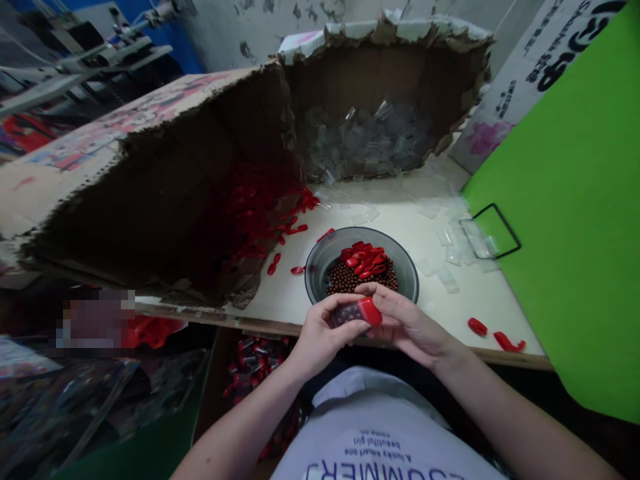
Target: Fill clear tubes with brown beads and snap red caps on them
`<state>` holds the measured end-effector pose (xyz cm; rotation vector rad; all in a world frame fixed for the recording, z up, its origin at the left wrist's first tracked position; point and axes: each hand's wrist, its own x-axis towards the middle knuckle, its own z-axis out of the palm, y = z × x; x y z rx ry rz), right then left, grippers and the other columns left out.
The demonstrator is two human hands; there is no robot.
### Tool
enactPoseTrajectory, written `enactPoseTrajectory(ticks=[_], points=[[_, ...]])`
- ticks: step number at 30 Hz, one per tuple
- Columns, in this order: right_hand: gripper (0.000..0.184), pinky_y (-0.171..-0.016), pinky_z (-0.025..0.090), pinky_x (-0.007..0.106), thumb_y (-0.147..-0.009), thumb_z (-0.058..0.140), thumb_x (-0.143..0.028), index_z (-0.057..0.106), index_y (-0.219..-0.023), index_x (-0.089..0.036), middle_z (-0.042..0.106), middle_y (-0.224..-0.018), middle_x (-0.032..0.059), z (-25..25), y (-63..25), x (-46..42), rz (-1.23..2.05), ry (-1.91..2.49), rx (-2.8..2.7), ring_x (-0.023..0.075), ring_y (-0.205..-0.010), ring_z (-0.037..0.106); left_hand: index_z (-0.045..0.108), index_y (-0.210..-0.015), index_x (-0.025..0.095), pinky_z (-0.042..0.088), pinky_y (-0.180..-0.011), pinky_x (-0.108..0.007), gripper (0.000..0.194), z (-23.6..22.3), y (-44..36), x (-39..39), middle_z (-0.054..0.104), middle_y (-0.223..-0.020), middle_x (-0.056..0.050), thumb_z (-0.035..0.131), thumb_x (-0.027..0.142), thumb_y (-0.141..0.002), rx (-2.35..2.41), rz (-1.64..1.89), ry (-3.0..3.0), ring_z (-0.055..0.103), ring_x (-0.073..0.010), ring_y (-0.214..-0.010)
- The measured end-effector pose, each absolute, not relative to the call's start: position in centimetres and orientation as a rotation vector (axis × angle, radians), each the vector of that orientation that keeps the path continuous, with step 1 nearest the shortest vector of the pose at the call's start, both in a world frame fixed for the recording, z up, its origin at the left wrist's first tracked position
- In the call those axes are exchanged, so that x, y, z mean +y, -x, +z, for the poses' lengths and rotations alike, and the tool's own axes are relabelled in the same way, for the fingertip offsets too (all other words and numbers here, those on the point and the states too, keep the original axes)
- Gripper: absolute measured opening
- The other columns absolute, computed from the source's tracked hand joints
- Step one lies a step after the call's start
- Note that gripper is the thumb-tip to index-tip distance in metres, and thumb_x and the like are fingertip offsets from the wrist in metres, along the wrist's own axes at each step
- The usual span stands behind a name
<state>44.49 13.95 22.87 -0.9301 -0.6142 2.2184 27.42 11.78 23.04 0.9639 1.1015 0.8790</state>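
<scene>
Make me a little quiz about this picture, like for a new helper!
1. True or false: the left hand and the right hand both touch the small clear tube with a red cap.
2. What lies on top of the brown beads in the grey bowl?
A) red caps
B) a spoon
C) a green sheet
3. Fill in the blank: the clear plastic pieces lie in a torn cardboard ____.

Key: 1 true; 2 A; 3 box
</scene>
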Motion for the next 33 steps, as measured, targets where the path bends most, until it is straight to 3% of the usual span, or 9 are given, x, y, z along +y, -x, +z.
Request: enactPoseTrajectory(ticks=[5,11,15,20,24,28,33], points=[[0.029,-0.077,0.052,0.026,-0.086,0.06,-0.044,0.065,-0.104,-0.022,0.063,-0.099,0.0053,21.8,-46.1,14.5,1.93,1.016,-0.772,0.0151,-0.093,0.059,0.067,-0.1,0.017,0.046,-0.054,-0.018,0.033,21.9,-26.5,11.5,0.065,-0.084,-0.003,0.075,0.03,-0.071,1.147,0.951,-0.925,0.052,-0.0074,-0.06],[0.036,-0.074,0.051,0.031,-0.073,0.071,-0.043,0.065,-0.099,-0.02,0.064,-0.091,0.005,14.1,-56.2,16.1,1.098,1.629,-0.86,0.0183,-0.084,0.061,0.065,-0.095,0.017,0.041,-0.048,-0.015,0.037,17.4,-20.4,8.6,0.065,-0.077,-0.001,0.08,0.029,-0.064,1.552,1.226,-0.679,0.053,-0.0083,-0.059],[0.031,-0.079,0.049,0.041,-0.077,0.061,-0.038,0.065,-0.099,-0.017,0.067,-0.087,0.0077,8.7,-61.1,18.1,0.615,2.013,-1.326,0.0229,-0.08,0.061,0.063,-0.099,0.018,0.04,-0.047,-0.015,0.045,15.6,-16.9,6.3,0.063,-0.071,0.002,0.082,0.028,-0.059,1.652,1.312,-0.478,0.052,-0.0064,-0.054],[0.04,-0.087,0.045,0.042,-0.082,0.055,-0.037,0.062,-0.112,-0.011,0.065,-0.102,0.0161,5.3,-60.9,22.1,0.116,2.031,-1.87,0.0286,-0.094,0.058,0.062,-0.097,0.019,0.039,-0.047,-0.015,0.044,16.2,-16.4,5.6,0.061,-0.071,0.004,0.083,0.025,-0.058,1.583,1.435,-0.331,0.05,-0.0051,-0.052],[0.039,-0.086,0.044,0.041,-0.087,0.046,-0.032,0.062,-0.113,-0.007,0.064,-0.101,0.0196,3.5,-59.9,24.1,0.013,2.094,-2.078,0.0289,-0.093,0.057,0.06,-0.1,0.019,0.042,-0.051,-0.017,0.038,17.5,-18.5,6.7,0.065,-0.083,0.0,0.077,0.028,-0.067,1.417,1.446,-0.269,0.055,-0.0066,-0.058],[0.036,-0.081,0.045,0.041,-0.084,0.046,-0.031,0.066,-0.104,-0.009,0.067,-0.094,0.0179,2.4,-60.3,24.3,0.162,2.072,-1.95,0.029,-0.088,0.059,0.058,-0.107,0.018,0.042,-0.053,-0.018,0.041,18.7,-21.2,8.2,0.067,-0.091,-0.004,0.074,0.026,-0.07,1.27,1.428,-0.338,0.056,-0.0066,-0.058],[0.039,-0.076,0.05,0.04,-0.082,0.054,-0.042,0.067,-0.109,-0.017,0.07,-0.098,0.0136,4.6,-60.0,22.7,0.324,1.978,-1.634,0.027,-0.084,0.065,0.065,-0.095,0.018,0.049,-0.078,-0.024,0.02,19.5,-22.9,9.3,0.068,-0.091,-0.004,0.069,0.019,-0.076,1.476,1.53,-0.819,0.063,-0.0135,-0.084]])
